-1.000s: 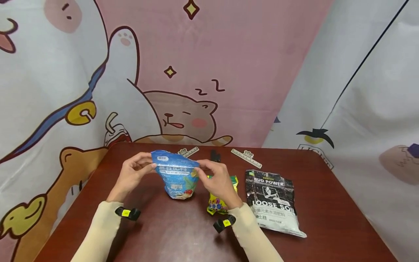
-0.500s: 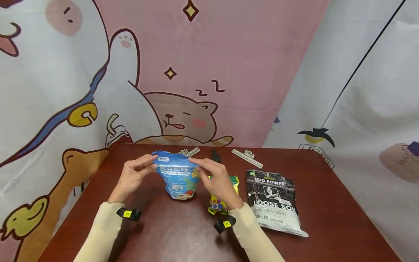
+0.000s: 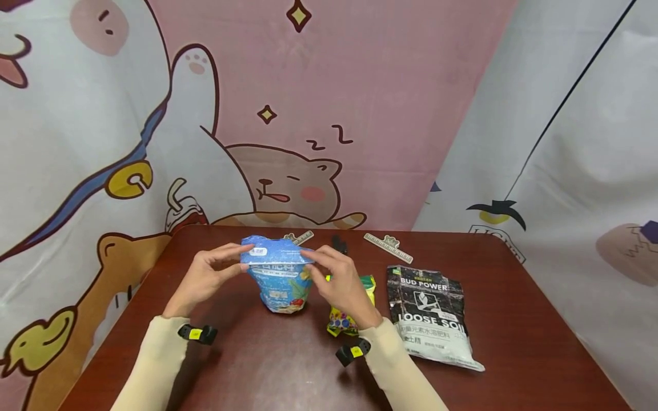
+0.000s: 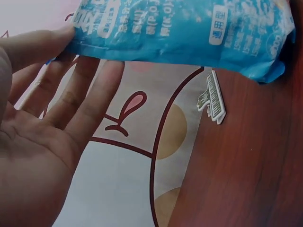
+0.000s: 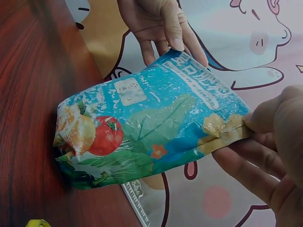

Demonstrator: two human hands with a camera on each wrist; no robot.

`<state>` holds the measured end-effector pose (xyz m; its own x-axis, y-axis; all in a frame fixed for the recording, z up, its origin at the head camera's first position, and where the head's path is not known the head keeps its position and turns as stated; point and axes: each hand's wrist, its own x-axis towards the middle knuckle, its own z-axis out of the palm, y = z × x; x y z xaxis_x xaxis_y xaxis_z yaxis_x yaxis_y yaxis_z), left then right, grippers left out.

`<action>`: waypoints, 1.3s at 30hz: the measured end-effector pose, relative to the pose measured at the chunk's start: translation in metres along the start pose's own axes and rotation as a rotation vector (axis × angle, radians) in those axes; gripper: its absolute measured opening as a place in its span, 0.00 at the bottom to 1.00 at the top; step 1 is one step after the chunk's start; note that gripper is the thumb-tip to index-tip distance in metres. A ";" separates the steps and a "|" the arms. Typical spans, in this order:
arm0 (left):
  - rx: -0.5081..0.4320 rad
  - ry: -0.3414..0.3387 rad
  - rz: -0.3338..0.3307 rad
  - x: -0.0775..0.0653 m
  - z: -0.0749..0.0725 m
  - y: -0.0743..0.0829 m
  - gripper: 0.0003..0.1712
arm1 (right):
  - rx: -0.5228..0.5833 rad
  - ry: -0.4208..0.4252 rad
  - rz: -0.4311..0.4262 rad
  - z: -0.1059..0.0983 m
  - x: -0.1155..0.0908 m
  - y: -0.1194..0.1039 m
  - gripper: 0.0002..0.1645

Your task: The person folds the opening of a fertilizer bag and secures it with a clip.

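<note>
To the right on the desk (image 3: 514, 325) lies a black-and-white LOOSE SOIL bag (image 3: 428, 319), a yellow-and-green packet (image 3: 339, 323) near its left side. Toward the far edge I see two pale clips (image 3: 388, 247) with a small black object (image 3: 339, 244) between them, before a cartoon-printed cloth (image 3: 390, 103).

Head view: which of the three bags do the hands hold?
The blue bag, pinched at its upper sides by the left hand and right hand; the yellow bag and the black-and-white LOOSE SOIL bag lie on the table.
</note>
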<state>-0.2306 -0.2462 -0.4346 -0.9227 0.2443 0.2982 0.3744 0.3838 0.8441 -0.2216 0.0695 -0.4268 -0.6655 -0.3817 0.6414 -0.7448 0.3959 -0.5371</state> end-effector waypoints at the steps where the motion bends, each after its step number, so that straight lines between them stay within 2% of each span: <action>1: 0.001 -0.007 -0.006 0.000 -0.001 0.000 0.23 | -0.004 0.001 0.012 0.000 0.000 0.000 0.21; 10: 0.040 -0.065 -0.044 0.000 -0.003 0.001 0.23 | -0.022 -0.007 0.052 -0.003 0.001 -0.001 0.15; 16: 0.036 -0.100 -0.021 0.002 -0.002 0.001 0.18 | -0.010 -0.018 0.068 -0.004 0.002 -0.002 0.12; 23: 0.047 -0.067 -0.012 0.003 0.001 -0.002 0.10 | -0.014 -0.020 0.080 -0.004 0.001 -0.002 0.08; 28: 0.038 -0.029 -0.001 0.006 0.004 -0.003 0.06 | -0.014 -0.004 0.051 -0.004 0.002 0.000 0.08; 33: 0.073 0.005 0.017 0.006 0.006 -0.004 0.06 | -0.017 0.002 0.031 -0.003 0.003 0.000 0.07; 36: 0.065 0.011 0.029 0.006 0.009 -0.004 0.06 | -0.010 -0.008 0.042 -0.002 0.002 -0.002 0.07; 39: 0.053 0.023 0.013 0.004 0.012 -0.002 0.06 | 0.001 -0.029 0.069 -0.002 0.000 -0.003 0.08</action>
<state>-0.2337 -0.2354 -0.4409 -0.9192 0.2296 0.3198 0.3904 0.4274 0.8154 -0.2192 0.0699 -0.4235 -0.7161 -0.3780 0.5867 -0.6974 0.4211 -0.5799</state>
